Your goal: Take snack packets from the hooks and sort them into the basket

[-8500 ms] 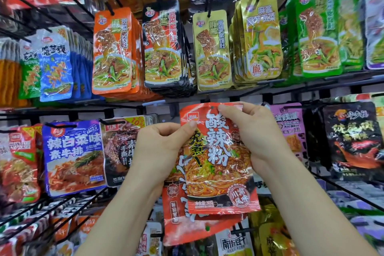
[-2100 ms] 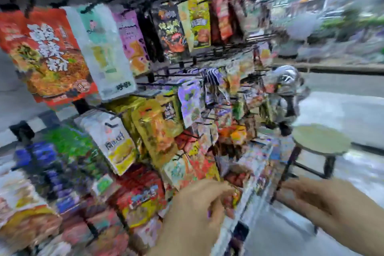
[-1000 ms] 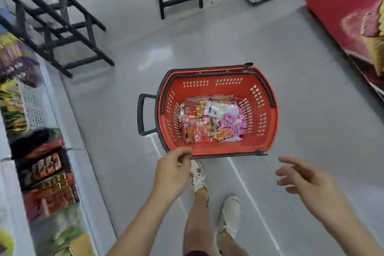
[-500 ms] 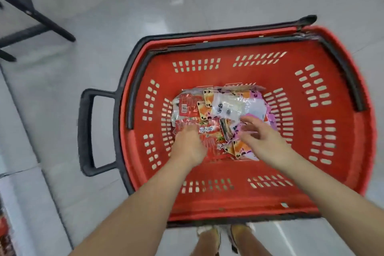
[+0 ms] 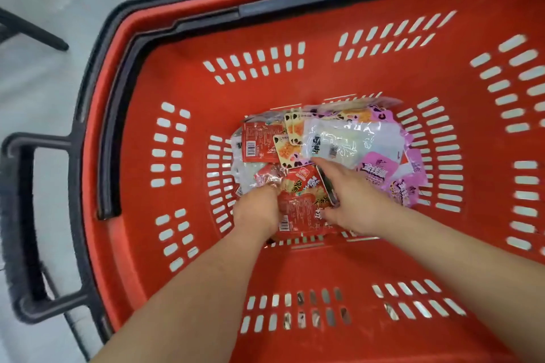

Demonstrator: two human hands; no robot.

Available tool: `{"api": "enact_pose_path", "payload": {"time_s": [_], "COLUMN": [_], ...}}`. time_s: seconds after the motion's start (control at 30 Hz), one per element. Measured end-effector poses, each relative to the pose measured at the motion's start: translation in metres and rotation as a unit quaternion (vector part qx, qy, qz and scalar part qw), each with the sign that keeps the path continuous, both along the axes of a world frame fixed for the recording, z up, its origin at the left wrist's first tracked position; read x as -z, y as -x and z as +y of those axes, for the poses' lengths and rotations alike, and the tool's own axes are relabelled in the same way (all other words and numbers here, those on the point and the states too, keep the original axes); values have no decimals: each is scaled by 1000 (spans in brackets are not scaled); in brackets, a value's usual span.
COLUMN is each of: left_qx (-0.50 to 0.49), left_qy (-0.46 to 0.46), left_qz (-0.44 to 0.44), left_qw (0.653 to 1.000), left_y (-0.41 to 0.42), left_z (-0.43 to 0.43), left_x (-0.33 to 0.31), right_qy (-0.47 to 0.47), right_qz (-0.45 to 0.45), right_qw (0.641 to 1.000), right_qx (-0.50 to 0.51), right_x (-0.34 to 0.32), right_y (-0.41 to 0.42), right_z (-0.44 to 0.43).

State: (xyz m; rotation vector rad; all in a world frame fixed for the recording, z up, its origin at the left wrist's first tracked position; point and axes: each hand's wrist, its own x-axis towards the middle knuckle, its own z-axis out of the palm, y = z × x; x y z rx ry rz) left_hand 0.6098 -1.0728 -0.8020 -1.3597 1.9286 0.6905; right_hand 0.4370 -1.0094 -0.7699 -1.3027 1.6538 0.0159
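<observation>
Red basket (image 5: pixel 295 26) | snack packets (image 5: pixel 348 141) inside | left hand (image 5: pixel 258 212), right hand (image 5: pixel 354 200) touching

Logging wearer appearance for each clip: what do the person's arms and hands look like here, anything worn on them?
Both the left hand and right hand are bare, with no gloves. The left forearm and right forearm are uncovered up to the frame edge; no sleeve shows. No watch or bracelet on either wrist. Some fingers are hidden, so rings cannot be ruled out.
</observation>
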Motion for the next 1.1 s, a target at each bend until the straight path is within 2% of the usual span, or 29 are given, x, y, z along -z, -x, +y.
{"api": "enact_pose_path", "payload": {"time_s": [0.07,0.23,0.3,0.37,0.43,0.5,0.57,0.63,0.73,0.8,0.93,1.03,1.1], "left_qx": [-18,28,3,-84,-213,-303,-298,-248,-99,-32,-86,-52,-38], "left_qy": [-19,1,-26,-65,-104,-139,-132,-61,60,92,98,42,43], "left_qz": [56,166,223,268,307,329,320,299,236,188,113,72,81], "left_qw": [998,986,975,958,922,884,890,920,965,977,985,995,995], "left_y": [2,17,24,28,25,23,27,39,64,83,107,107,101], "left_z": [-8,-21,-18,-10,-4,0,2,3,0,-8,-39,-35,-23], "left_x": [-16,-83,-104,-113,-111,-103,-92,-76,-51,-33,-3,17,22], "right_qy": [9,71,81,74,49,34,16,-15,-20,-11,-22,-5,-5], "right_qz": [15,62,68,39,27,52,94,165,266,301,305,316,305], "right_qw": [1000,996,994,996,998,998,995,986,961,946,940,936,937], "right_qx": [1,-9,-14,6,17,22,14,9,72,124,154,154,168], "right_x": [-1,-18,-23,-33,-46,-61,-69,-74,-79,-79,-73,-71,-69], "right_y": [-1,2,7,19,32,46,57,65,76,84,89,88,85], "right_z": [2,-1,0,6,16,27,38,47,59,61,60,56,55]}}
